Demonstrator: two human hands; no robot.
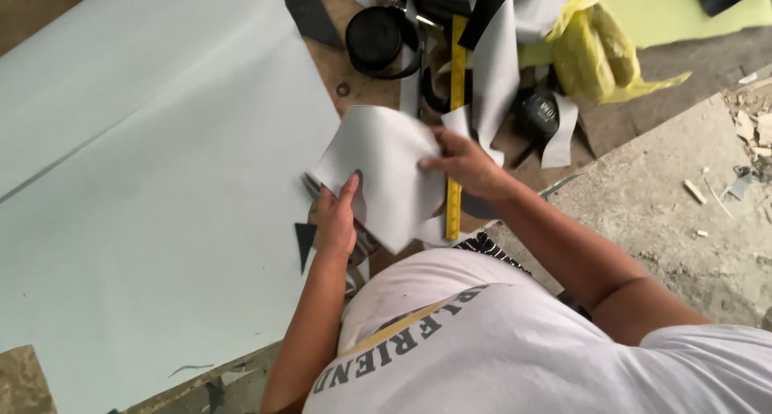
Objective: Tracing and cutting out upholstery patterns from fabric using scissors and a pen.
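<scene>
Head view: the person's white shirt (pixel 515 350) fills the lower middle and hides whatever lies under it, including the near end of the yellow ruler (pixel 456 108). The ruler's middle is covered by grey scraps (pixel 494 68) and the right hand. At the top edge a black roll (pixel 376 38) and a yellow bag (pixel 591 48) are partly cut off; a small dark tool (pixel 537 112) beside the scraps is hard to make out.

The grey sheet piece (pixel 386 173) lies curled between both hands, over the edge of the large pale sheet (pixel 153 181). The left hand (pixel 336 221) grips its lower left edge, thumb pressed on top. The right hand (pixel 466 163) pinches its right edge, fingers closed on it.
</scene>
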